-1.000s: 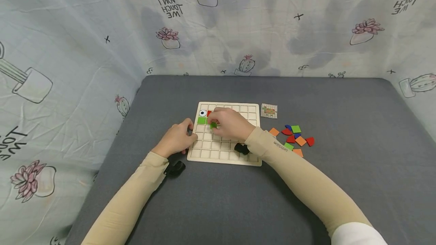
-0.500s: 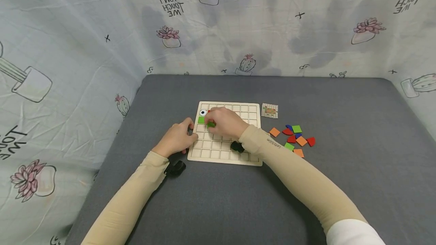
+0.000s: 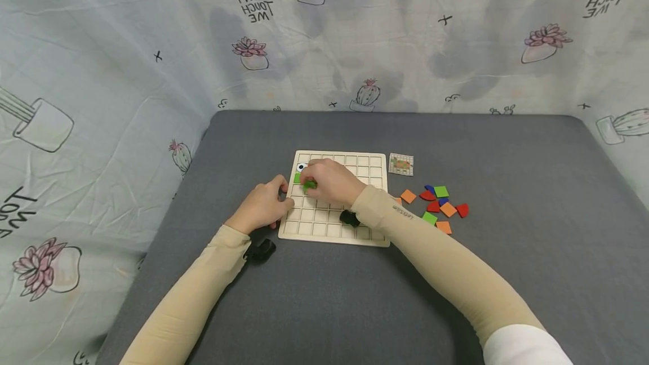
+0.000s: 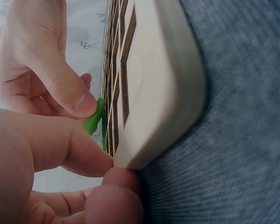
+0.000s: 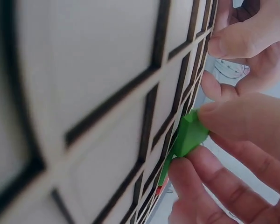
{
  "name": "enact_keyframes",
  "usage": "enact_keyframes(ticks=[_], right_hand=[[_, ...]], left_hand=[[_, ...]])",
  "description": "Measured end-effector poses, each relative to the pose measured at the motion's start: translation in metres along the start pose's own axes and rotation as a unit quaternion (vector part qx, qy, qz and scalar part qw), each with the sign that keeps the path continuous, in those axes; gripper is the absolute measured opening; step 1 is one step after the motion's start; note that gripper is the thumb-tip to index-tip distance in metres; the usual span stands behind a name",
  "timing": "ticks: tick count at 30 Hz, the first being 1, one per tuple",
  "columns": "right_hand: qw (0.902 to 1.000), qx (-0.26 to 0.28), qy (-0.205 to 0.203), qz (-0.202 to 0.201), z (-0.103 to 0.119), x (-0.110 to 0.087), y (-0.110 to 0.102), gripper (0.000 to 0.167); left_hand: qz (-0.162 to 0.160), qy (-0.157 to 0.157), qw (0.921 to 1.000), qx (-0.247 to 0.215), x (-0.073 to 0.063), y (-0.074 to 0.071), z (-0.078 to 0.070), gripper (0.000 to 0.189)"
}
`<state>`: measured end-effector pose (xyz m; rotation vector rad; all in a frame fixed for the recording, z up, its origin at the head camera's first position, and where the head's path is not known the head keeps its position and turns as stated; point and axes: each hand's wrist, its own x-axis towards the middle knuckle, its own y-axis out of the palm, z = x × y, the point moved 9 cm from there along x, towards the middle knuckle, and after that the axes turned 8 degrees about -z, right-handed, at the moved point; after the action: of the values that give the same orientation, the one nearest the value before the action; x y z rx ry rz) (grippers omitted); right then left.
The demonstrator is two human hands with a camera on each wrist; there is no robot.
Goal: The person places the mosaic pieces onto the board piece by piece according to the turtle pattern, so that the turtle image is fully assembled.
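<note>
A pale wooden grid board (image 3: 314,231) lies on the grey table. My left hand (image 3: 260,205) grips its left edge, with thumb and finger meeting at the rim in the left wrist view. Over the upper left squares, my right hand (image 3: 336,182) pinches a small green piece (image 5: 191,134) between thumb and fingers. In the right wrist view the piece stands tilted, right at the grid lines. A white tile with a black eye dot (image 3: 301,167) and a flat green tile (image 3: 297,178) sit in the board's left column. A red edge (image 5: 159,190) shows beyond the green piece.
Right of the board lie several loose red, blue, green and orange pieces (image 3: 448,209). A small printed pattern card (image 3: 401,164) rests by the board's upper right corner. A patterned cloth (image 3: 324,44) hangs behind the table.
My right hand has shifted slightly left with the green piece, now covering the red tile seen earlier beside the eye tile. The left hand has stayed at the board's edge.
</note>
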<state>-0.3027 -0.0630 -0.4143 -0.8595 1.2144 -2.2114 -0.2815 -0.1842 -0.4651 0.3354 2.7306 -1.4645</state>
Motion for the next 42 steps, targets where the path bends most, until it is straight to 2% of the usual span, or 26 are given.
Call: enact_keyframes(ticks=[5, 14, 28, 34, 42], right_hand=[[0.9996, -0.024, 0.014, 0.011, -0.001, -0.002, 0.003, 0.007], [0.9989, -0.039, 0.016, 0.018, -0.001, -0.004, 0.004, 0.013], [0.9992, -0.025, 0.006, 0.031, 0.002, -0.012, 0.002, 0.019], [0.9993, 0.005, 0.025, 0.026, -0.003, -0.026, -0.011, 0.023], [0.9981, 0.001, 0.062, 0.005, -0.009, -0.057, -0.038, 0.020]], left_hand=[[-0.003, 0.004, 1.0000, 0.002, 0.000, -0.001, -0.001, 0.026], [-0.010, 0.008, 0.9999, 0.004, 0.000, -0.001, -0.001, 0.025], [-0.010, 0.011, 0.9999, 0.003, -0.001, -0.001, -0.001, 0.025], [-0.006, 0.004, 0.9999, 0.007, -0.001, -0.001, -0.002, 0.026], [-0.008, 0.001, 1.0000, 0.003, -0.002, -0.002, -0.002, 0.027]])
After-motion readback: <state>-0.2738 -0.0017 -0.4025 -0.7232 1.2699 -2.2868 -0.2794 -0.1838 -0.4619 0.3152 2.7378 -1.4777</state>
